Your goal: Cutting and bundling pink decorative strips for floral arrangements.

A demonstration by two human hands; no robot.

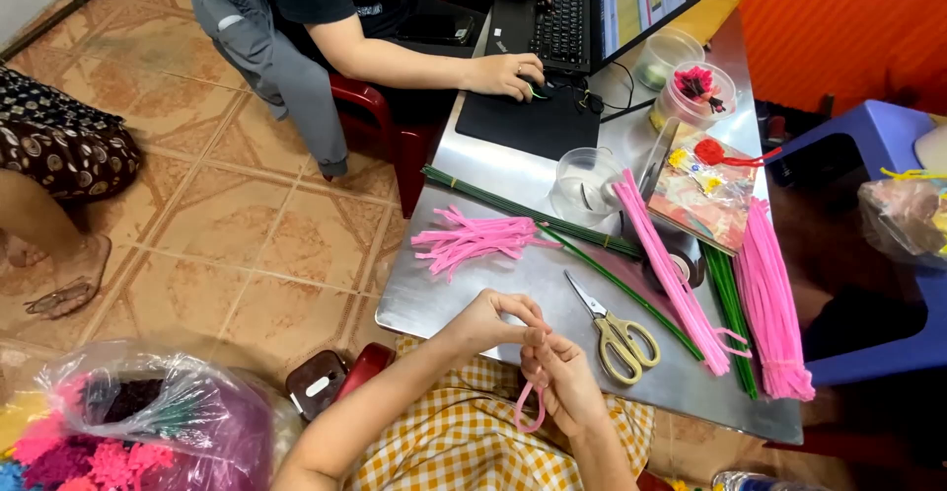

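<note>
Tiled floor surrounds the steel table (473, 294) I'm watching from afar. My left hand (490, 321) and right hand (564, 377) meet at the near edge, both pinched shut on one pink pipe cleaner (530, 408) bent into a loop hanging below. I judge the work early: a cut pink bundle (472, 239), long pink stems (671, 274) and green wires (552, 225) lie unused, scissors (617, 331) resting beside them.

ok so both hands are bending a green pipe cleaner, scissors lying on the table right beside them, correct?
Not green: the pipe cleaner is pink, per the head view. The rest holds: left hand and right hand both grip it, and the scissors lie on the table beside them.
</note>
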